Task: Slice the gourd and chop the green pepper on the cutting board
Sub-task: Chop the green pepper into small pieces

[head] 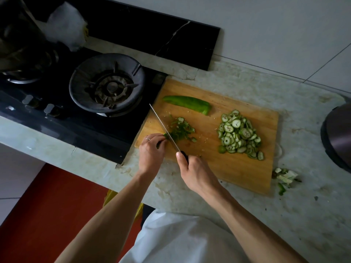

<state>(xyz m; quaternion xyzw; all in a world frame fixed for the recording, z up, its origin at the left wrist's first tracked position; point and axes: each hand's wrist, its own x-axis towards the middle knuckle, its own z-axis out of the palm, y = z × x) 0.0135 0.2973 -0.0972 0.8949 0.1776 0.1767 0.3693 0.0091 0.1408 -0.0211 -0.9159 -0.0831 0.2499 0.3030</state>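
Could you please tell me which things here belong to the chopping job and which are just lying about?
In use: cutting board, knife, chopped pepper, pepper half, gourd slices.
Lying about: gas burner, scraps, dark pot.

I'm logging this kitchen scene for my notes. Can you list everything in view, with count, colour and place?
cutting board: one, light wood, on the counter right of the stove
gourd slices: one pile, pale green, right part of the board
pepper half: one, green, far side of the board
chopped pepper: one small pile, green, beside the blade
knife: one, steel blade, over the board's left part
scraps: few, green-white, counter right of the board
stove: one, black, left
counter: one, pale marble
left hand: holds the pepper being cut
right hand: grips the knife
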